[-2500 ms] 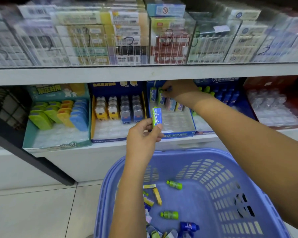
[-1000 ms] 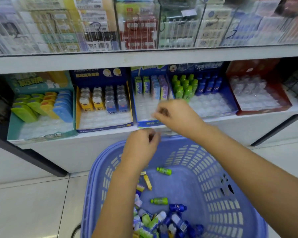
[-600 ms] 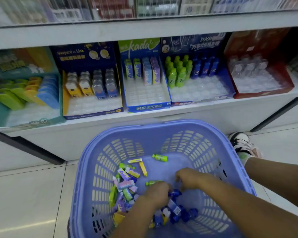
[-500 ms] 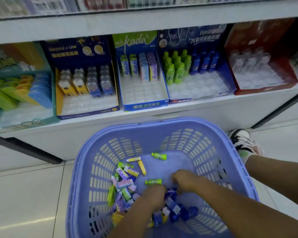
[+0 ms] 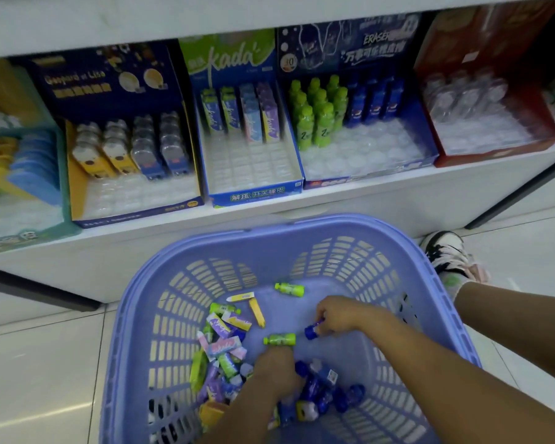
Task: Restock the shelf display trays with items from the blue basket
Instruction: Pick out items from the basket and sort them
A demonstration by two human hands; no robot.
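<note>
The blue basket (image 5: 439,283) stands on the floor below the shelf, with several small erasers loose in its bottom. My right hand (image 5: 337,315) is inside it and pinches a small blue bottle-shaped eraser (image 5: 313,331). My left hand (image 5: 276,370) reaches down into the pile of blue bottle erasers (image 5: 321,389), fingers curled; what they hold is hidden. A green bottle eraser (image 5: 279,339) lies right at its fingertips. On the shelf above, the bottle tray (image 5: 366,149) holds green and blue bottles at its back, and the kada tray (image 5: 253,161) holds flat packs.
A dark blue tray (image 5: 129,187) with clear dispensers, a teal tray (image 5: 23,193) at far left and a red tray (image 5: 494,129) at right share the shelf. Flat packs (image 5: 221,344) and another green bottle (image 5: 289,288) lie in the basket. A shoe (image 5: 446,251) stands beside it.
Both hands left the shelf and dropped into the basket. The view tilted down. My right hand has since lifted a blue bottle eraser out of the pile.
</note>
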